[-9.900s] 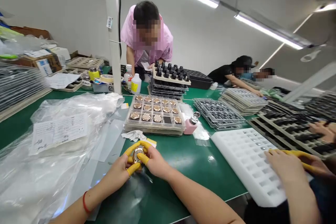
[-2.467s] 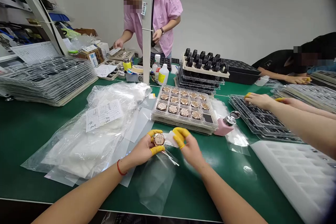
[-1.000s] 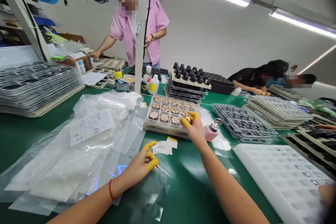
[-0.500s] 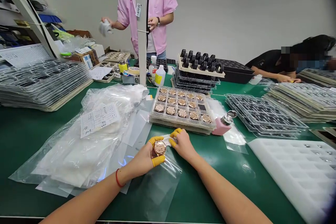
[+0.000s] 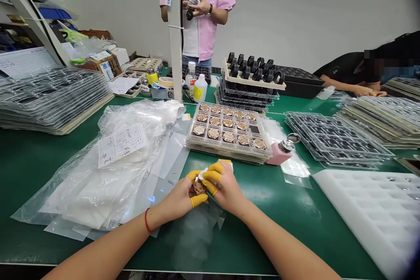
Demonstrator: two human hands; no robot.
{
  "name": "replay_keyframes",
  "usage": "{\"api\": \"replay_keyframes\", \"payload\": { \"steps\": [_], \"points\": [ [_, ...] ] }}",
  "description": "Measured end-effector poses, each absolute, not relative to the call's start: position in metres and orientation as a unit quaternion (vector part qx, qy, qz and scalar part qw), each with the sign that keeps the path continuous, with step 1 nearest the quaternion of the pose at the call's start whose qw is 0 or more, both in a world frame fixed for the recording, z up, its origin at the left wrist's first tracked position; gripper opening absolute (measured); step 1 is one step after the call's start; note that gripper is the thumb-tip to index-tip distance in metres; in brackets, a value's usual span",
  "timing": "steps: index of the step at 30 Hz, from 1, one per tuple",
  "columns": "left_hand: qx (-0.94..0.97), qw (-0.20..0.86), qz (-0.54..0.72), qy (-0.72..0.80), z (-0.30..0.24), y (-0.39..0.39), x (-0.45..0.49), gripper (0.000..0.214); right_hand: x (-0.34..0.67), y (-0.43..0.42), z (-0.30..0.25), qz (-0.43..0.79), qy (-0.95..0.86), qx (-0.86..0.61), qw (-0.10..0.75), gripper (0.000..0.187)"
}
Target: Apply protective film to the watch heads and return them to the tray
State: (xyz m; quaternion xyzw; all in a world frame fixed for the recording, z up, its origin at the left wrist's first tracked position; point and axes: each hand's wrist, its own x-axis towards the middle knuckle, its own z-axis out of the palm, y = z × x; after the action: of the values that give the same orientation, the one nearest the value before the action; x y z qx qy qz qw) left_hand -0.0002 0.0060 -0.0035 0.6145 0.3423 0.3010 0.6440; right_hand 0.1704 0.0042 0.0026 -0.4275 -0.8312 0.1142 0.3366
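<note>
My left hand point(image 5: 180, 198), with yellow finger cots on thumb and forefinger, grips a rose-gold watch case point(image 5: 198, 187) by its rim. My right hand point(image 5: 227, 186), also in yellow finger cots, pinches a white cloth point(image 5: 203, 174) and presses it on the upper face of the watch case. Its fingers cover part of that face. Just beyond both hands, a stacked clear tray point(image 5: 226, 154) holds rows of similar rose-gold watch cases, with one slot showing a dark square. A pink pump bottle point(image 5: 278, 156) with a metal top stands at the tray's right corner.
Plastic bags with white sheets point(image 5: 82, 183) and a paper label lie left. A white foam tray point(image 5: 364, 210) is at right. Stacked trays point(image 5: 49, 100) stand far left, black watches point(image 5: 251, 68) at the back. A person in pink point(image 5: 208, 17) stands behind; another leans at right.
My right hand has moved left with the cloth, from beside the watch case onto its face. The person in pink has brought both hands together. The view has shifted slightly.
</note>
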Motion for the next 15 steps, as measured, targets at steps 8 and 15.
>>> {"api": "replay_keyframes", "payload": {
  "steps": [8, 15],
  "points": [
    [0.623, 0.640, 0.297, 0.337, -0.008, 0.008, 0.000, 0.038, 0.167, 0.001, -0.001, 0.094, -0.847, -0.415, 0.318, 0.012],
    [0.515, 0.632, 0.395, 0.423, -0.005, 0.016, -0.002, 0.059, 0.188, 0.017, 0.001, 0.212, -0.735, -0.522, 0.377, 0.021]
  ]
}}
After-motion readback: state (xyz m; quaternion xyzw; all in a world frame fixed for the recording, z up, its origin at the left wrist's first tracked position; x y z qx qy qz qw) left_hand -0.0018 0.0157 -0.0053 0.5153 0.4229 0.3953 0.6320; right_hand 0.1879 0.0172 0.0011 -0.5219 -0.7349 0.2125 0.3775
